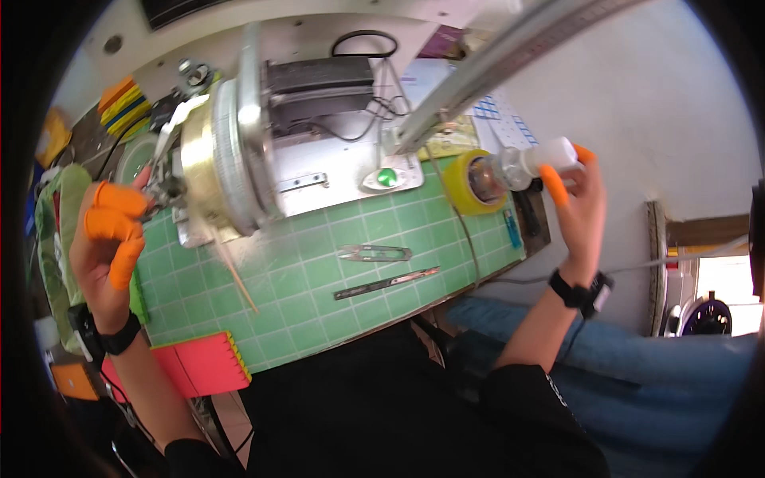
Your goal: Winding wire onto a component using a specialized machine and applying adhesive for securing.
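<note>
My right hand (583, 203), with orange finger cots on two fingers, pinches the white top (551, 157) of a small clear bottle (511, 169). The bottle is tilted and overlaps a roll of yellow tape (458, 183) in view. At the far left, my left hand (110, 231) has its fingers curled, several in orange cots. Its fingertips are at a small metal fixture (169, 187) on the front of a machine's round metal drum (211, 159). What lies between those fingers is hidden.
Thread snips (374, 253) and slim tweezers (386, 284) lie on the green gridded mat (295, 319). A thin stick (233, 267) slants below the drum. A green button (386, 177) sits on the machine base. A red pad (199, 365) lies at the front edge; a cable (468, 239) crosses the mat.
</note>
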`<state>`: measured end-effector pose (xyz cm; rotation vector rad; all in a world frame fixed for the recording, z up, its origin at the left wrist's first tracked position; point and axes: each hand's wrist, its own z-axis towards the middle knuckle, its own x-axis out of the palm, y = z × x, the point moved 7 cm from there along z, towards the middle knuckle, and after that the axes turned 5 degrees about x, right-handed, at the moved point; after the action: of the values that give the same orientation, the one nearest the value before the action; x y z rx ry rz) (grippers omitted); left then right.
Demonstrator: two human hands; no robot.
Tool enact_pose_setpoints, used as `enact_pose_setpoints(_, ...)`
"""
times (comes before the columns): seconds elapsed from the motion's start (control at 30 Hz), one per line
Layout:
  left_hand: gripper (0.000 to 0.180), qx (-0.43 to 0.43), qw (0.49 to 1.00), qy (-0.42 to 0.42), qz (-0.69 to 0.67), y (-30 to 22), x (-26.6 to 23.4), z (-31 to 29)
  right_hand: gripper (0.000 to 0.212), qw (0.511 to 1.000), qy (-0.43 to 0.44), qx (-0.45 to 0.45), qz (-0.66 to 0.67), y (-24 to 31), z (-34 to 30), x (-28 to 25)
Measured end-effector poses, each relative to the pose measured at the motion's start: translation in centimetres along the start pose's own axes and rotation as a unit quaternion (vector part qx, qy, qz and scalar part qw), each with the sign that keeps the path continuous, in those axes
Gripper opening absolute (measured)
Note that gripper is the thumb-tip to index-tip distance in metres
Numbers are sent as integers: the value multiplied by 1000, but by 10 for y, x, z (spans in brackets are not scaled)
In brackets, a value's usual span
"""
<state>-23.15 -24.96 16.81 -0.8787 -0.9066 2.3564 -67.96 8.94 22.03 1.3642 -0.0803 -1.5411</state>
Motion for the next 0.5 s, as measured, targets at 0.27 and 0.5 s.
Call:
enact_pose_setpoints(0.27,10,21,1000,19,-8,-9,8,7,22,893,441,-78,-39,97,-107,88)
enact_pose_setpoints(0.5,10,72,997,7,-35,-13,8,26,26,879,440,-84,-164,93,-155,152)
